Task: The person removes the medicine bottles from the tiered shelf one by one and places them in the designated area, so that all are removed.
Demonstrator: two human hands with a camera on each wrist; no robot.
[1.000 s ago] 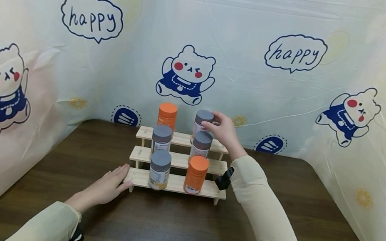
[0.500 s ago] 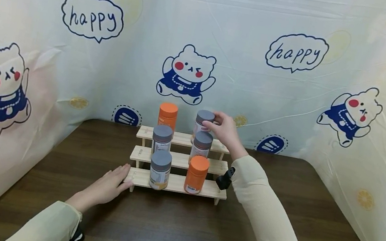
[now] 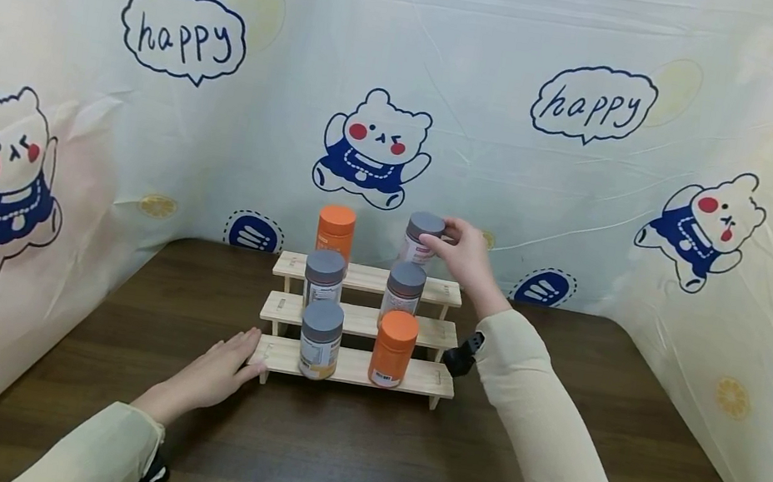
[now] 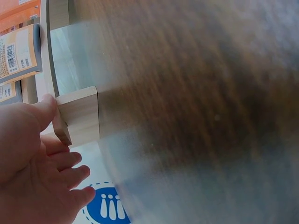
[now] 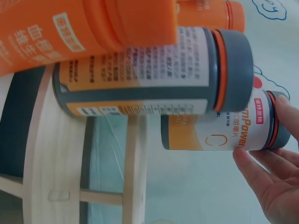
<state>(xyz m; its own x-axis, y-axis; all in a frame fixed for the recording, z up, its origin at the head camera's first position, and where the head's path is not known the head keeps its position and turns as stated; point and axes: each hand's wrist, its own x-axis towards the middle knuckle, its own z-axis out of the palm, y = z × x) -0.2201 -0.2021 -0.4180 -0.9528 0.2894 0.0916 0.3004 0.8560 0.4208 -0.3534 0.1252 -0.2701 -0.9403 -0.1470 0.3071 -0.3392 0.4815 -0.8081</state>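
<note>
My right hand [image 3: 468, 256] grips a grey-lidded supplement bottle [image 3: 416, 252] by its lid, thumb on one side and fingers on the other. In the right wrist view, a gap shows between this bottle's base and the top board. At the left end of the three-tier wooden display rack [image 3: 353, 367], my left hand [image 3: 211, 375] holds the corner of the lowest board. The left wrist view shows the thumb on the board's edge and the index finger at its end, the other fingers loosely bent beside it.
The lowest board carries a grey-lidded bottle [image 3: 320, 340] and an orange bottle [image 3: 393, 349]. Two more grey-lidded bottles stand on the middle board, another orange bottle [image 3: 336, 231] on the top one. Behind the brown table [image 3: 351, 463] hangs a printed cloth [image 3: 481, 121].
My right hand has raised the grey-lidded bottle from the top board and shifted it slightly right. The left hand and the other bottles have stayed put.
</note>
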